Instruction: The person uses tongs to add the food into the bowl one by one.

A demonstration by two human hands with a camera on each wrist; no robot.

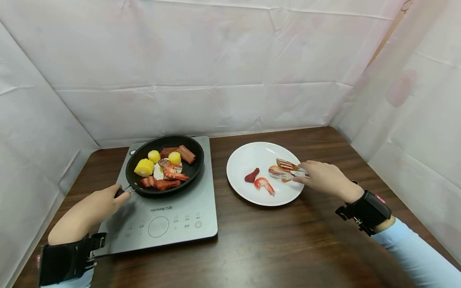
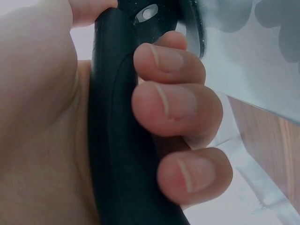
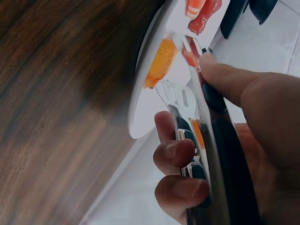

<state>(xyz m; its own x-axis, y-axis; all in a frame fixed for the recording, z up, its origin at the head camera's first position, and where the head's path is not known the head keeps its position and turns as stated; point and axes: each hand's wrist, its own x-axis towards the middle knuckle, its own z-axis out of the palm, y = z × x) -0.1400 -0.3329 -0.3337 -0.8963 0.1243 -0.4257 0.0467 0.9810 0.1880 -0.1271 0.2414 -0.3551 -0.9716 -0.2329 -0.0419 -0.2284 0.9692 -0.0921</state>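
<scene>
My left hand (image 1: 95,206) grips the black handle (image 2: 112,108) of a frying pan (image 1: 195,168), its fingers curled around it. In the pan lie corn pieces (image 1: 144,168), a shrimp (image 1: 174,173), a fried egg and several meat pieces. Over the right side of a white plate (image 1: 248,156), my right hand (image 1: 325,180) holds metal food tongs (image 1: 288,165) with dark grips. The tongs' ends stand apart around an orange piece of food (image 3: 160,63), partly hidden in the head view. Beside it on the plate are a shrimp (image 1: 264,185) and a small dark red drumstick-shaped piece (image 1: 251,175).
The pan sits on a silver induction cooktop (image 1: 180,232) with touch controls at its front. The plate stands to its right on the dark wooden table (image 1: 252,248). White cloth sheets (image 1: 216,60) hang behind and on both sides.
</scene>
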